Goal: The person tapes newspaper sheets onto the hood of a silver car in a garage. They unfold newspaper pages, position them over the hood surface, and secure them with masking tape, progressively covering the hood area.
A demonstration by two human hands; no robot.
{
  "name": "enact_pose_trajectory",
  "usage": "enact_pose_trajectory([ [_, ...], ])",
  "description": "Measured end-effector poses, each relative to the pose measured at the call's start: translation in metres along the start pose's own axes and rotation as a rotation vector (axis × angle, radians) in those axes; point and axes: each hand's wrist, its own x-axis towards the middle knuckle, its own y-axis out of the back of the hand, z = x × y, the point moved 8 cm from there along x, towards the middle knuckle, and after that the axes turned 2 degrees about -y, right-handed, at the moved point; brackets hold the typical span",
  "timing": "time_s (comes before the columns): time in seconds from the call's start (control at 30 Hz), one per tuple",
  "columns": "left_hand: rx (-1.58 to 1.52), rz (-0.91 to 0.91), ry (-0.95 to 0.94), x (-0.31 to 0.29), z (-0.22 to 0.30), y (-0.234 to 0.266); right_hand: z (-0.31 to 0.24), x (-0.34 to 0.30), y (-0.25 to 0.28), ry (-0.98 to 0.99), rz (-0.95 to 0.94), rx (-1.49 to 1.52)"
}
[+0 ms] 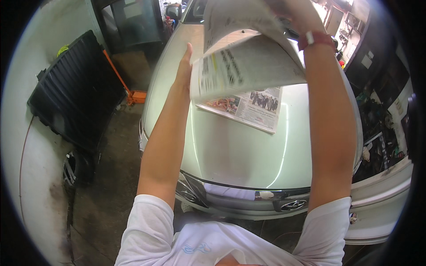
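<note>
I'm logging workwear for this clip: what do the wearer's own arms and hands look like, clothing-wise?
Loose, short white sleeves end above the bare forearms, matching a white shirt with a light-blue drawing. A dark red wristband with a small pale patch circles the right wrist. The left hand shows no glove; the right hand is blurred.
</note>
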Motion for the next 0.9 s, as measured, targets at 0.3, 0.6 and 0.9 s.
enact_pose_trajectory([
  [0.3,0.165,0.212,-0.149,0.008,-0.001,0.070,0.023,0.090,0.047,-0.094,-0.103,-0.143],
  [0.6,0.881,0.348,-0.123,0.013,-0.017,0.078,0.046,0.086,0.048,-0.119,-0.517,-0.295],
  [0.9,1.129,0.332,0.023,0.032,-0.028,0.075,-0.047,0.012,-0.027,0.250,-0.460,-0.092],
])
